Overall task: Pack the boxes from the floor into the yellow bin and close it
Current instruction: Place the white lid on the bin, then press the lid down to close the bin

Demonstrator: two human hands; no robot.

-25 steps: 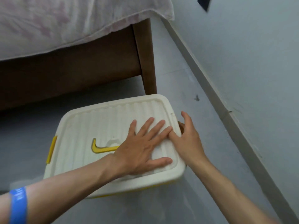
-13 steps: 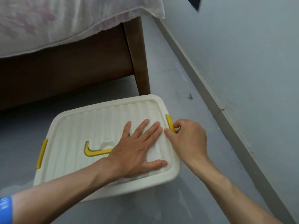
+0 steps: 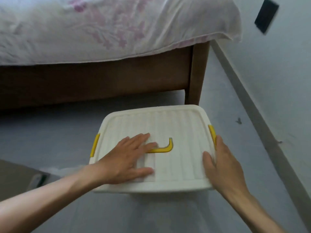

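Both hands point(image 3: 127, 158) press the bin's white lid point(image 3: 176, 128)

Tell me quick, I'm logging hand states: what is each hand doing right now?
Left hand: open, palm flat on the lid, holding nothing.
Right hand: open, wrapped over the lid's right edge by the yellow latch.

No readable text, labels, brands or numbers anywhere in view. Lid point(image 3: 168, 125): plain ribbed cream, unmarked. Yellow handle point(image 3: 164, 147) and clips: blank. Bedsheet point(image 3: 109, 27): pink floral print only, no lettering. Dark plate on wall point(image 3: 266, 15), top right corner: blurred, nothing legible. Floor mark point(image 3: 239, 121) near skirting: a smudge, not a sign.
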